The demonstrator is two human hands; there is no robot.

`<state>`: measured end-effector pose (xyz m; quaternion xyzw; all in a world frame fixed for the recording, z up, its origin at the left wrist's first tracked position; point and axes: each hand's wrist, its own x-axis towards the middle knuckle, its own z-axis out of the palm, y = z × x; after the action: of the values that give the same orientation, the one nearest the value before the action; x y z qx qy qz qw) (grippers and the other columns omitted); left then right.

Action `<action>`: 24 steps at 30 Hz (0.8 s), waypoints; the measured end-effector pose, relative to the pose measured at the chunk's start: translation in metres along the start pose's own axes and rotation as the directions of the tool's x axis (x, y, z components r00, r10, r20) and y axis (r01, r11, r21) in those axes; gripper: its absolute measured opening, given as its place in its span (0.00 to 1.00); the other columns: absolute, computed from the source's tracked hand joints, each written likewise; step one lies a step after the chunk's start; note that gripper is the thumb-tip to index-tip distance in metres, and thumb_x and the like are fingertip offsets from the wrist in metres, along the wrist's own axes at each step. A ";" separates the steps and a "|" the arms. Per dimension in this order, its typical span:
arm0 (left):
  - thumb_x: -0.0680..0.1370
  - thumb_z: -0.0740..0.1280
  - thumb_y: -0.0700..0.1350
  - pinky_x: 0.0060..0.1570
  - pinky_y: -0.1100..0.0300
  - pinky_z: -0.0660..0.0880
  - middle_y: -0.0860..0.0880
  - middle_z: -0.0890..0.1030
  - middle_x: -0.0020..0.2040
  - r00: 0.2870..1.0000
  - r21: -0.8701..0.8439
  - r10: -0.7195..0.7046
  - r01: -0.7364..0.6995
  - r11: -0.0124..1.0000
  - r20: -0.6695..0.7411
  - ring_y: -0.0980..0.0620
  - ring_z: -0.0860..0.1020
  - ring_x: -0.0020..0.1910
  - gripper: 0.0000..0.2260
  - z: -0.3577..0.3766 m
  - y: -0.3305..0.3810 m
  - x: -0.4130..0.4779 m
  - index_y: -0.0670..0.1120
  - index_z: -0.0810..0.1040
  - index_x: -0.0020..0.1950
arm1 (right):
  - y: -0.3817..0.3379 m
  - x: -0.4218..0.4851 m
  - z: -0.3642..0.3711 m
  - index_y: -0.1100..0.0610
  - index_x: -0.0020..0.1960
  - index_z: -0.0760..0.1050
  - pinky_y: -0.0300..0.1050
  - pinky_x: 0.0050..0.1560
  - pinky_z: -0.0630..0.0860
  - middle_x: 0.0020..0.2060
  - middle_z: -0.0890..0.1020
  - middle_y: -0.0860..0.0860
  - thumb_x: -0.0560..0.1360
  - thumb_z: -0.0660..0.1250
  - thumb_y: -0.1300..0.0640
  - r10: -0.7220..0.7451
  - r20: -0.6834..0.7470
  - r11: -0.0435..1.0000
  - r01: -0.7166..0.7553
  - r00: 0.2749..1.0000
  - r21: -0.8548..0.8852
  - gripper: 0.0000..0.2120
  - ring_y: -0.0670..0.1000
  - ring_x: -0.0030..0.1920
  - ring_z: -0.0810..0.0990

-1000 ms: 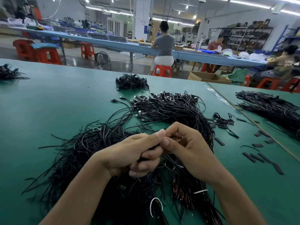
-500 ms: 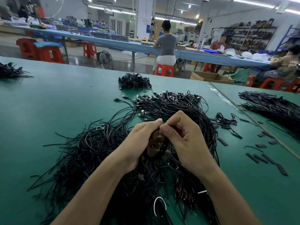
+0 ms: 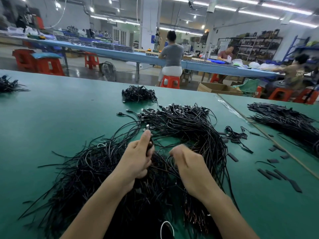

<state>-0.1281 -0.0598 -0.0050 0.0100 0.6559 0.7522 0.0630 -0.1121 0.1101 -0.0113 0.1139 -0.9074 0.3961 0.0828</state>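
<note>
- Step, I judge: working one cable (image 3: 149, 147) loose from the pile (image 3: 189, 128). Next it must be drawn clear without snagging its neighbours.
- Left hand (image 3: 136, 161): fingers curled tight round the cable, thumb upright, above the pile's 6 o'clock end.
- Right hand (image 3: 188, 163), at its 3 o'clock: blurred and curled; I cannot tell whether it holds anything.

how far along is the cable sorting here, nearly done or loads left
Early, by the look of it. Possibly done: one small heap of cables set apart at the far side. In hand: the left hand grips black cables from the big loose pile; the right hand is blurred, its grip unclear. Left: most of that pile, spread over the green table, plus scattered short black sleeves.
</note>
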 end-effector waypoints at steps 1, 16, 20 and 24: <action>0.74 0.60 0.67 0.18 0.67 0.53 0.52 0.64 0.22 0.999 -0.032 0.014 -0.015 0.999 -0.032 0.56 0.58 0.18 0.25 -0.001 0.002 0.001 0.51 0.71 0.25 | 0.004 -0.002 0.000 0.46 0.45 0.74 0.40 0.41 0.69 0.39 0.74 0.44 0.82 0.55 0.42 0.004 0.089 0.982 0.012 0.996 -0.187 0.14 0.41 0.38 0.72; 0.80 0.58 0.62 0.16 0.66 0.55 0.50 0.65 0.22 0.974 -0.087 0.115 -0.133 0.987 -0.193 0.56 0.60 0.18 0.26 -0.001 0.003 -0.003 0.50 0.70 0.27 | 0.009 -0.007 0.006 0.52 0.52 0.78 0.44 0.56 0.74 0.51 0.72 0.48 0.81 0.64 0.50 0.042 0.251 0.778 0.126 0.967 -0.616 0.07 0.49 0.54 0.73; 0.82 0.54 0.62 0.17 0.66 0.56 0.53 0.64 0.21 0.972 -0.027 0.125 -0.133 0.991 -0.199 0.57 0.59 0.17 0.28 -0.001 0.005 -0.003 0.48 0.71 0.27 | 0.005 -0.004 -0.017 0.49 0.47 0.73 0.46 0.51 0.78 0.47 0.73 0.44 0.82 0.61 0.50 0.104 0.066 0.878 -0.060 0.992 -0.475 0.07 0.45 0.45 0.76; 0.84 0.49 0.59 0.19 0.71 0.61 0.55 0.69 0.21 0.981 0.041 0.138 -0.134 0.990 -0.138 0.60 0.63 0.18 0.29 0.005 0.006 -0.004 0.46 0.73 0.31 | -0.009 0.001 -0.026 0.47 0.43 0.74 0.32 0.42 0.73 0.42 0.78 0.44 0.81 0.64 0.53 0.020 -0.233 0.985 -0.059 0.972 -0.161 0.07 0.41 0.41 0.77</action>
<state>-0.1240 -0.0557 0.0021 0.0027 0.6681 0.7432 -0.0350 -0.1090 0.1231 0.0132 0.0416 -0.9236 0.3309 0.1888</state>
